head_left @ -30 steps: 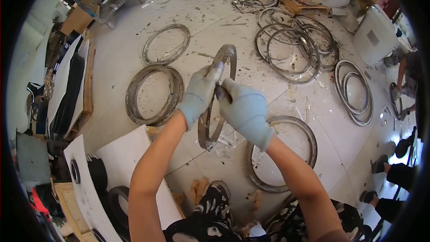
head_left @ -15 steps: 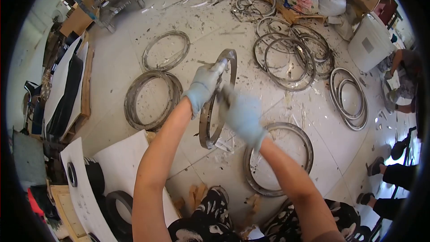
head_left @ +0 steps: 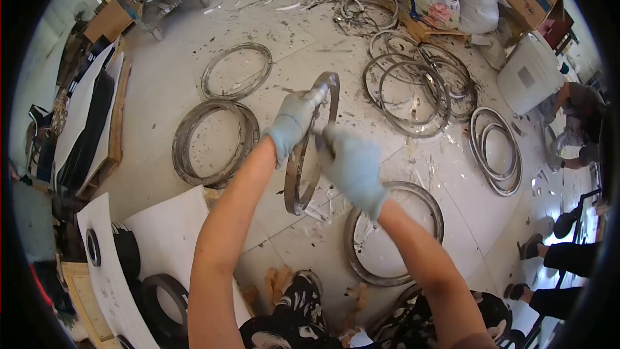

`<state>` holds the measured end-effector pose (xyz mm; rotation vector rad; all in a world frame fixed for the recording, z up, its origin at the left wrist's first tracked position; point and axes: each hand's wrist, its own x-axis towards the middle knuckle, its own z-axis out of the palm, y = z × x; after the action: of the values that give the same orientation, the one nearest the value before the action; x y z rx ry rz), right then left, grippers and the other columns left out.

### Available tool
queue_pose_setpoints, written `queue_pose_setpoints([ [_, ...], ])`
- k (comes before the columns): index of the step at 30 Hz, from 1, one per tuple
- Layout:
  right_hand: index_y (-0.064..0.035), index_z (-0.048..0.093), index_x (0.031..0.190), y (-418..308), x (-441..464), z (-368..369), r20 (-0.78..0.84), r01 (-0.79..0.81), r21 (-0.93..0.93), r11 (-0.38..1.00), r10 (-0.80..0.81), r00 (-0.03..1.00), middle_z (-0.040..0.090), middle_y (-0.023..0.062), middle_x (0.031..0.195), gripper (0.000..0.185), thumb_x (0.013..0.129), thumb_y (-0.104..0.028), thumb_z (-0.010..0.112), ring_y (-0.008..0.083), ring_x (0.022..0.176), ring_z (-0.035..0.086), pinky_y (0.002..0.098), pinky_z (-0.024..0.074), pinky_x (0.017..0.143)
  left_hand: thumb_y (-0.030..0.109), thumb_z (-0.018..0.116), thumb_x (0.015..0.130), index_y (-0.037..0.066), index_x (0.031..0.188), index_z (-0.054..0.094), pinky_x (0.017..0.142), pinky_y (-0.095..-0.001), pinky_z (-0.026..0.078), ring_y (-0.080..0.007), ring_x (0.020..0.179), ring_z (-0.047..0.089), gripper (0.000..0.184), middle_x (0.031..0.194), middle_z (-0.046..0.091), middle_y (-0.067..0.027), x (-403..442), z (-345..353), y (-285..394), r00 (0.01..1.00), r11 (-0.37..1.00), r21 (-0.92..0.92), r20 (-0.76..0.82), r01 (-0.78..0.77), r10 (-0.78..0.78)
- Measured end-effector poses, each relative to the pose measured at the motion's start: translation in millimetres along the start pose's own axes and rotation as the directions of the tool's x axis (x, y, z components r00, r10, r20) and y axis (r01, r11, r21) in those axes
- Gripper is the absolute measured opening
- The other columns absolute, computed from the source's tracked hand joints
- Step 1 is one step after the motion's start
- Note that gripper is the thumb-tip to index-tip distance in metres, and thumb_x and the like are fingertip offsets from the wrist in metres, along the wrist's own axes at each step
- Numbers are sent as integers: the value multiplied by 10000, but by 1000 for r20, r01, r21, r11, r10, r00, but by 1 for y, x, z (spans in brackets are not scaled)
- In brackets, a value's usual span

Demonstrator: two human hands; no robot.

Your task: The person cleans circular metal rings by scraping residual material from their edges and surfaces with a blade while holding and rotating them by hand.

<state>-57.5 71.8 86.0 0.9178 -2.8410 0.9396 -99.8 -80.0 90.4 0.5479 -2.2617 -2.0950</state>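
- With left grip (head_left: 294, 116), clasping ring (head_left: 292, 187), tilted on edge over floor (head_left: 465, 220).
- With right grip (head_left: 354, 161), curled just right of ring; too blurred to tell if empty or holding.
- Left of ring: stacked hoops (head_left: 181, 145).
- Right of ring, nearer: lone hoop (head_left: 352, 245).
- Beyond ring, to right: heaped hoops (head_left: 447, 105), then bucket (head_left: 526, 68).

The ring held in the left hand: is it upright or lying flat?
Upright, roughly on edge: the ring shows as a tall, narrow loop, gripped by the left hand.
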Motion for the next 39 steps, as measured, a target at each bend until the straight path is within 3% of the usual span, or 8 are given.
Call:
queue_pose_setpoints([
  [3, -108, 536, 832, -1, 9, 6, -105, 1, 37, 999, 3, 994, 605, 148, 716, 112, 810, -217, 554, 350, 617, 599, 474, 453, 540, 488, 594, 838, 86, 810, 606, 492, -272, 362, -109, 521, 434, 404, 614, 489, 0, 10, -5, -1, 999, 998, 50, 7, 32, -32],
  [7, -113, 532, 837, -2, -31, 36, 125, 156, -63, 986, -147, 981, 573, 132, 658, 78, 797, -171, 566, 346, 601, 596, 451, 452, 516, 502, 599, 828, 74, 844, 646, 495, -275, 371, -115, 518, 439, 430, 623, 508, -5, 45, -14, -15, 998, 994, 108, -66, 12, -5],
  [9, -112, 554, 919, -2, 2, 19, -177, 181, 96, 979, -163, 971, 596, 128, 735, 181, 747, -156, 584, 330, 608, 607, 451, 469, 534, 517, 595, 825, 70, 846, 649, 496, -276, 373, -116, 520, 443, 450, 628, 515, -8, 29, -15, 2, 993, 992, 70, -58, 105, -101],
  [13, -103, 529, 856, 2, -34, 50, 7, 230, -92, 969, -230, 973, 592, 134, 723, 128, 754, -159, 583, 330, 619, 604, 437, 469, 546, 552, 576, 821, 59, 831, 651, 499, -274, 383, -122, 525, 459, 499, 628, 518, -13, 46, -16, 2, 995, 982, 163, -45, 90, -84],
  [17, -100, 524, 849, 10, -37, 42, 237, 143, -23, 990, -133, 962, 594, 145, 708, 118, 767, -163, 580, 334, 631, 605, 435, 466, 555, 568, 563, 823, 51, 868, 644, 503, -264, 391, -124, 530, 471, 526, 645, 522, -21, 36, -14, 19, 992, 986, 108, 13, 123, -125],
  [19, -94, 513, 852, 11, -17, 18, -70, 35, 193, 981, -22, 997, 597, 158, 686, 93, 804, -162, 554, 347, 635, 601, 441, 460, 562, 584, 543, 829, 42, 965, 618, 510, -253, 402, -117, 534, 481, 563, 649, 505, -16, 25, -14, 16, 997, 993, -89, 28, 79, -77],
  [25, -89, 600, 904, 36, -24, 15, 5, -208, 277, 938, 215, 977, 601, 167, 681, 141, 857, -213, 551, 357, 635, 593, 421, 458, 572, 578, 478, 866, 1, 1128, 547, 520, -243, 422, -85, 537, 480, 637, 629, 458, 4, -67, -12, -35, 995, 999, 12, -90, -51, 52],
  [39, -94, 534, 857, -22, -45, 16, 68, 105, 65, 992, -109, 992, 598, 118, 711, 98, 792, -167, 547, 334, 624, 606, 451, 466, 564, 469, 573, 846, 70, 964, 623, 515, -243, 398, -84, 585, 461, 419, 696, 509, 4, -27, -13, 14, 979, 977, 71, 11, 200, -201],
])
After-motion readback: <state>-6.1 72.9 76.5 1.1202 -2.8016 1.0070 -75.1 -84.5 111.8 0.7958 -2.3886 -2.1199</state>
